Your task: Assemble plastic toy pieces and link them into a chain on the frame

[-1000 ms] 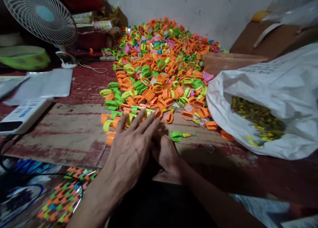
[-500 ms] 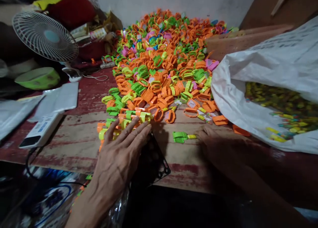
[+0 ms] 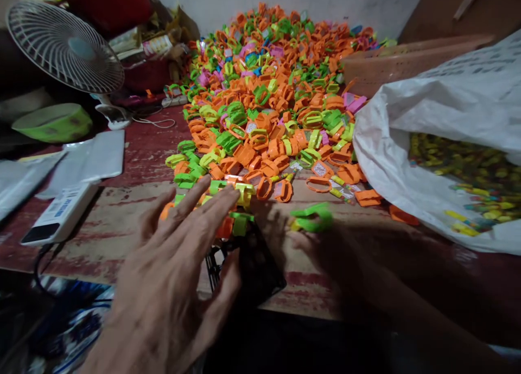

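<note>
My left hand (image 3: 179,254) is open, its fingers stretched over a cluster of orange, green and yellow plastic loop-shaped pieces (image 3: 240,222). These sit at the far end of a black perforated frame (image 3: 260,265), partly hidden by the hand. To the right, my right hand (image 3: 313,246) is closed, in shadow and smeared by motion. It grips a green plastic loop-shaped piece (image 3: 315,216) with a bit of yellow at its left end.
A large heap of orange, green and pink plastic pieces (image 3: 280,86) rises against the wall. On the right, a white sack (image 3: 382,124) holds small yellow pieces (image 3: 464,162). A fan (image 3: 65,45), a green bowl (image 3: 55,123) and a white power bank-like box (image 3: 61,214) stand left.
My right hand has picked the green piece up off the table and moved left, turning it around. My left hand has drawn nearer, its thumb now showing over the black frame.
</note>
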The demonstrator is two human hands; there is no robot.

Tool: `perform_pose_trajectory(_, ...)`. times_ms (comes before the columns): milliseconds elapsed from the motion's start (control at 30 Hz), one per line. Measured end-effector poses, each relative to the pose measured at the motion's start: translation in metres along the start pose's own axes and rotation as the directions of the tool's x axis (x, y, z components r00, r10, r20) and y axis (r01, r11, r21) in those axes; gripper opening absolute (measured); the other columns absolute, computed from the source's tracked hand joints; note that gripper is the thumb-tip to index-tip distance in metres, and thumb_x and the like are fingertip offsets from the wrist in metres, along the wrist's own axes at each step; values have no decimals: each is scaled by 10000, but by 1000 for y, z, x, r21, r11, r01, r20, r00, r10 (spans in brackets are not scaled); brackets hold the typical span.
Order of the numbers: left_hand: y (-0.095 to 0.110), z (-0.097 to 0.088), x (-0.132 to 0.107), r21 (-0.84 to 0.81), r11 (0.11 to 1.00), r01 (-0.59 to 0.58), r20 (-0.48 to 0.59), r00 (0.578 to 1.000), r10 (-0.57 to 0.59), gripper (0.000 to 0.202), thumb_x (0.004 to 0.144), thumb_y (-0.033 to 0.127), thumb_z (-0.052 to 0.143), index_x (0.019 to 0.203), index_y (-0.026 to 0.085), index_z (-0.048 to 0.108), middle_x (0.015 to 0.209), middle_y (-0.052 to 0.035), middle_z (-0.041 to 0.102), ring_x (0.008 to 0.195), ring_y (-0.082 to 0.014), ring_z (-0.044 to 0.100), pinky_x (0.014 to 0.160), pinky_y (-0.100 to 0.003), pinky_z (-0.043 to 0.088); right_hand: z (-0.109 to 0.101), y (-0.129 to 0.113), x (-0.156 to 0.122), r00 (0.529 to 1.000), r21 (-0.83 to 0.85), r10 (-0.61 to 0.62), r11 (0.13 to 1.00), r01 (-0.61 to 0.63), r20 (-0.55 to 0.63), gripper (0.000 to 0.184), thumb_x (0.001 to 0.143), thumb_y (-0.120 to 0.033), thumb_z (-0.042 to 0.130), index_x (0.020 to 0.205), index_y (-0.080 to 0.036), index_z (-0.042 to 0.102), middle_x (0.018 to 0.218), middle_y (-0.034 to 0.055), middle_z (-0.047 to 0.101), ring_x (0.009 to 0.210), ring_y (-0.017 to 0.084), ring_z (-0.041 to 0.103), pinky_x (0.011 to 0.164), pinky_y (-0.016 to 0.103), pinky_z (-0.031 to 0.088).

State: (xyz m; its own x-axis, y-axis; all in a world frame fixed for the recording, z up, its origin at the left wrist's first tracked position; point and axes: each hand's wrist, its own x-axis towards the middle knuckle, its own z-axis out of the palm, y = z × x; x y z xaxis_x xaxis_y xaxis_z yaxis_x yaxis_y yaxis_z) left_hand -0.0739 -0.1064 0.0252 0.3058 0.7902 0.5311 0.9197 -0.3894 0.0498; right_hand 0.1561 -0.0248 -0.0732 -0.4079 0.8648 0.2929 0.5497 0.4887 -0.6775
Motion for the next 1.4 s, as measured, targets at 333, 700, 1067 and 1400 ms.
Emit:
perform_pose_trajectory(333, -15, 30, 3, 46, 998, -45, 71, 997, 42, 320, 1034, 245, 350, 1177, 186, 630, 1371, -77, 635, 1275, -335, 568, 1033, -583, 411, 60, -13, 28, 996, -2, 75, 997, -75, -47, 155, 779, -224, 593, 819, -221, 742, 707, 30, 722, 626, 177, 660, 605, 247, 496)
perform_pose_trajectory(700, -24, 21, 2, 25, 998, -64, 199, 978, 57, 349, 1019, 288, 372, 1257, 175, 601, 1428, -100, 587, 1321, -289, 541, 1087, -533, 406, 60, -22, 28, 989, 59, -141, 988, 144, -50, 209, 808, -117, 503, 874, -190, 688, 872, 53, 722, 756, 170, 658, 737, 254, 523)
perform_pose_trajectory(1067, -12, 35, 8, 95, 995, -19, 133, 991, 6, 264, 964, 244, 536, 1193, 176, 648, 1384, -88, 626, 1272, -319, 581, 1056, -538, 432, 72, -14, 19, 985, -74, -94, 994, 84, -142, 265, 884, -165, 472, 1044, -194, 680, 853, 65, 721, 772, 206, 671, 734, 292, 510)
perform_pose_trajectory(1400, -6, 0, -73, -205, 748, 631, -405, 642, -652, 82, 922, 251, 603, 945, 212, 672, 819, 23, 714, 710, -146, 669, 686, -273, 530, 74, -8, 21, 984, -152, -69, 987, 45, -162, 297, 878, -297, 401, 731, -191, 637, 616, 76, 638, 534, 195, 558, 545, 304, 405)
